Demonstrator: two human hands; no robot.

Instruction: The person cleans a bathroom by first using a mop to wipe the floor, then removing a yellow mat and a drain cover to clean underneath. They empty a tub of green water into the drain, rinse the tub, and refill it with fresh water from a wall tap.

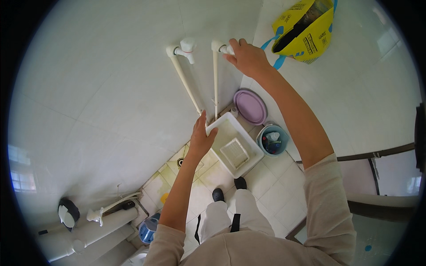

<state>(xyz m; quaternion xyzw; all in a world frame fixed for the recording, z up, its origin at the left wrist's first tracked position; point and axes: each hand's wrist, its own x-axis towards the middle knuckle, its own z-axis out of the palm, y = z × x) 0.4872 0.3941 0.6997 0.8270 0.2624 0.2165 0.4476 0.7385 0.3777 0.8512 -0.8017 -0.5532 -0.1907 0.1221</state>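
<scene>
My right hand (251, 59) is raised to a white plastic wall tap (227, 49), its fingers curled around the tap's outer part and hiding most of it. My left hand (200, 137) hangs at the left corner of a white rectangular plastic tub (229, 117), thumb apart from the fingers and holding nothing. Whether it touches the rim I cannot tell. Inside the tub lies a small white plastic basket (235, 153) with a slotted face. A second white tap (187, 50) sits to the left on its own pipe (185, 78).
A yellow bag (314, 41) with blue straps hangs on the right wall. Beside the tub are a purple basin (250, 106) leaning on the wall and a pale blue bucket (283, 146) with bottles. A floor drain (180, 162) and a blue container (148, 230) are at left.
</scene>
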